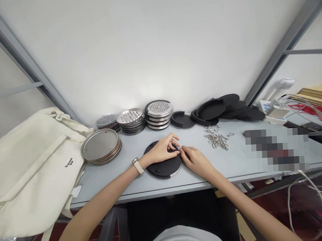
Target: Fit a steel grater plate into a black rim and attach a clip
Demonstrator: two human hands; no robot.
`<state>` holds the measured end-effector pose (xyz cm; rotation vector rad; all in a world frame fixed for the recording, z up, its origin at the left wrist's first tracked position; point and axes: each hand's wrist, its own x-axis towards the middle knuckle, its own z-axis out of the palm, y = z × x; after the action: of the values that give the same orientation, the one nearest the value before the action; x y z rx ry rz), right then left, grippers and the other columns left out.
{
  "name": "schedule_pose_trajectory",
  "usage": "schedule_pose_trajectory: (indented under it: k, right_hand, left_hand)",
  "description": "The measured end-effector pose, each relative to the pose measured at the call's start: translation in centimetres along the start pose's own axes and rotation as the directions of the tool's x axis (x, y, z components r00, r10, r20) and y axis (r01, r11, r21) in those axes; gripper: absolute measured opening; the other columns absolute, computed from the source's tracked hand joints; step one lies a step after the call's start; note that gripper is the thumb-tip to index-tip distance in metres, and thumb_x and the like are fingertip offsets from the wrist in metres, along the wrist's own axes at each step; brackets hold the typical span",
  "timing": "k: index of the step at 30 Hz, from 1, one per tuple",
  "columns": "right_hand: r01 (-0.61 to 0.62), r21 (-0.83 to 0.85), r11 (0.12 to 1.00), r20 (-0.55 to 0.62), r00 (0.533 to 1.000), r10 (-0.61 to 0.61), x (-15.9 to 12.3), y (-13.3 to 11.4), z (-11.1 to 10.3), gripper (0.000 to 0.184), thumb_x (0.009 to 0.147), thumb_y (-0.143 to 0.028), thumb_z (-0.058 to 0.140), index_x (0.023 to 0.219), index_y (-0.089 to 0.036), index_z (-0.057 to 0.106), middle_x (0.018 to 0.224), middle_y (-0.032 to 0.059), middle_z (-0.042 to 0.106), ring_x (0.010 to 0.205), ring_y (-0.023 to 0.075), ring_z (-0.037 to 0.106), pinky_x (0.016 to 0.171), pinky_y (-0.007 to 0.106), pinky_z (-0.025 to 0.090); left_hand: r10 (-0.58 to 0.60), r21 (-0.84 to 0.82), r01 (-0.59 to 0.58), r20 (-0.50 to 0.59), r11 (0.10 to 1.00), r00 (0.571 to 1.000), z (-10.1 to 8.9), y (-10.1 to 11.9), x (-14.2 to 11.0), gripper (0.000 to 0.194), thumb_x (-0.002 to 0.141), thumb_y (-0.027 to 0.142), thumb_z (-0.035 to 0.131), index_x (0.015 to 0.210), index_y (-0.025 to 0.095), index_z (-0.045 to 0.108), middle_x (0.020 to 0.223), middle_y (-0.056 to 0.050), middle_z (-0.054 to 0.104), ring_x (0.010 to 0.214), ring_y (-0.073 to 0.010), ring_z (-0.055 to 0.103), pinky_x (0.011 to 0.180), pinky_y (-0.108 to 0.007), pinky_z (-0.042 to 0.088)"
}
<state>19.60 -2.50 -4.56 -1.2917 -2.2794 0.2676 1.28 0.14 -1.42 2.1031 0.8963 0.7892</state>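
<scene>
A round black disc (163, 167) lies flat on the grey table (121, 180), over a thin metal rim. My left hand (162, 149), with a watch on its wrist, rests on top of the disc, fingers curled at its right edge. My right hand (195, 161) meets it there, and both pinch a small metal clip (178, 147) at the disc's rim. The fingertips hide most of the clip.
A pile of loose metal clips (216, 138) lies to the right. Behind are stacks of perforated metal discs (158, 113), a stack of plain metal plates (100, 146) and black discs (219, 109). A cream cloth bag (31, 167) sits left; cables and a device are at right.
</scene>
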Motion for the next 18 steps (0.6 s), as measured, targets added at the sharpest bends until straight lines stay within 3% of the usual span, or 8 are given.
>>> schedule_pose_trajectory:
  k: [18]
  right_hand:
    - [-0.023,0.045,0.999,0.000,1.000,0.023,-0.02,-0.03,-0.02,0.021,0.095,-0.026,0.031,0.080,-0.022,0.045,0.066,0.0006,0.056,0.061,0.0166,0.055,0.058,0.025,0.034]
  left_hand:
    - [-0.011,-0.037,0.011,-0.021,0.999,1.000,0.04,-0.01,0.08,0.040,0.072,0.017,0.065,0.109,0.018,0.049,0.089,-0.004,0.064,0.076,-0.0121,0.061,0.071,-0.025,0.050]
